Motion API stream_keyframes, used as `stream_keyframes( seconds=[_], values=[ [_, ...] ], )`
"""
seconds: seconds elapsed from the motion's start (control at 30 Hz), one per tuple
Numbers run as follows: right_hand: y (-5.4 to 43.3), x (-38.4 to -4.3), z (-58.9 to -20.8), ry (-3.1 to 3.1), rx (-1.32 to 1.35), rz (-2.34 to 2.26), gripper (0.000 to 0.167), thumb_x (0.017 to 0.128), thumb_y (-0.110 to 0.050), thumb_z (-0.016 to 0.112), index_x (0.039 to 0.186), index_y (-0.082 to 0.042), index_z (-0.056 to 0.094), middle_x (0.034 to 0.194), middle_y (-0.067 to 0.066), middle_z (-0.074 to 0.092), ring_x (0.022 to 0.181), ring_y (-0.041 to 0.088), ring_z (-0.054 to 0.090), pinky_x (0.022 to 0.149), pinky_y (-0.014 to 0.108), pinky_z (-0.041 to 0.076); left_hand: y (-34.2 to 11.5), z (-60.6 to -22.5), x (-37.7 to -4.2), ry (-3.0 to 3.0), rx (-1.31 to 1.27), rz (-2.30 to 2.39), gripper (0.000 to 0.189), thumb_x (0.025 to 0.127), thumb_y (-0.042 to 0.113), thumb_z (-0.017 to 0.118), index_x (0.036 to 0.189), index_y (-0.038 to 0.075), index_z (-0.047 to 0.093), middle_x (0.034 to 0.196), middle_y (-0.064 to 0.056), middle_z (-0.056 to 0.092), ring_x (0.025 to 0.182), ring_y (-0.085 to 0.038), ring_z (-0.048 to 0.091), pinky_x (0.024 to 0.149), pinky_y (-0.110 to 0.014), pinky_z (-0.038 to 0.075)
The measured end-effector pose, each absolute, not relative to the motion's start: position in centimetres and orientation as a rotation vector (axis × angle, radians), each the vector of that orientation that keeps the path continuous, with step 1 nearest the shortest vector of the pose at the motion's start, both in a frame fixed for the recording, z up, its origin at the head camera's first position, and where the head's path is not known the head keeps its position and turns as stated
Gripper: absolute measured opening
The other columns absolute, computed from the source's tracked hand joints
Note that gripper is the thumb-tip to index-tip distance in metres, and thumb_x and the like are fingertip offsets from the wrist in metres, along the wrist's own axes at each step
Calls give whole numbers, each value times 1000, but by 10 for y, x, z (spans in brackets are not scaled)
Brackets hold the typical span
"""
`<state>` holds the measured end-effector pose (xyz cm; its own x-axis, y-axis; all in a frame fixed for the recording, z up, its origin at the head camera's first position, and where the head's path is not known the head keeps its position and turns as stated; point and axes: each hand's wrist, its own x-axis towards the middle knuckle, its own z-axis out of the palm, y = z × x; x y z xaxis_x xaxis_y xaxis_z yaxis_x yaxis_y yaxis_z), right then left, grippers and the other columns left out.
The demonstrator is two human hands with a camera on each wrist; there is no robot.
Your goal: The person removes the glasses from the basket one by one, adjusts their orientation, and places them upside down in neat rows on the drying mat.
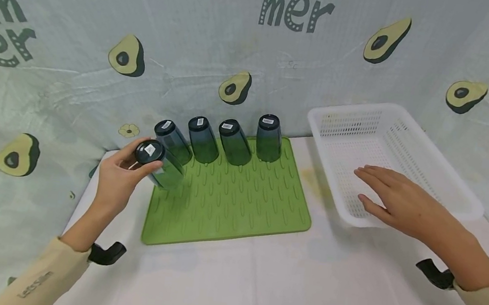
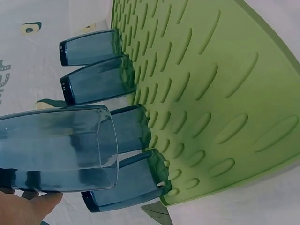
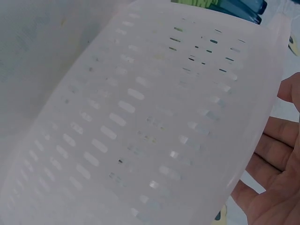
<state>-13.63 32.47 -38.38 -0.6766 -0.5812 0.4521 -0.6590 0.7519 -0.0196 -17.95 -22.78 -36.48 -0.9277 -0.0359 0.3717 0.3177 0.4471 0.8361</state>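
Note:
My left hand [image 1: 117,175] grips a tinted blue-grey drinking glass [image 1: 168,173] near its base, thumb on one side and fingers on the other. The glass is upside down and slightly tilted, over the left end of a green ribbed drying mat [image 1: 230,196]. In the left wrist view, the held glass [image 2: 56,145] has its rim apart from the mat. Several matching glasses [image 1: 202,140] stand inverted in a row along the mat's back edge. My right hand [image 1: 395,202], fingers extended, hovers over the front of a white perforated basket [image 1: 329,172], holding nothing.
The basket stands right of the mat on a white-covered table [image 1: 221,280]. Behind rises a pale cloth backdrop [image 1: 186,25] printed with avocados and lettering, close behind the row of glasses.

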Motion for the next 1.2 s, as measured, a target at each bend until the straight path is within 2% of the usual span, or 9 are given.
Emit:
stream_keyframes(
  seconds=[0.23,0.5,0.67,0.83,1.2],
  values=[
    [325,-136,-382,-2519,937,265,51,90,-17,73,134,5,60,130,22,64,118,39,62,95,54,51,-229,-366,-183,-2372,-195,-1483,58,89,15,82,143,15,61,131,3,66,111,0,63,98,-18,51],
    [325,-134,-381,-2521,915,278,50,88,-13,72,134,2,61,129,20,65,113,37,66,85,51,57,-232,-376,-195,-2324,-113,-1535,59,89,16,81,144,16,60,138,-8,64,113,0,64,97,-18,51],
    [322,-136,-377,-2559,913,284,52,86,-11,74,135,1,61,131,19,65,116,36,65,88,51,57,-235,-381,-199,-2194,-31,-1678,57,86,8,83,140,14,64,135,-11,65,111,-3,66,92,-13,52],
    [322,-138,-370,-2579,897,281,50,89,-14,73,136,0,61,132,19,64,116,36,65,89,53,56,-236,-384,-204,-2147,-10,-1731,57,85,3,82,139,10,64,135,-13,65,112,-5,66,93,-14,52],
    [320,-139,-364,-2531,921,266,47,89,-14,71,133,2,63,130,19,66,113,36,67,88,51,56,-232,-397,-212,-2097,13,-1840,60,86,3,82,141,8,61,143,-18,57,123,-13,62,91,-13,52]
  ],
)
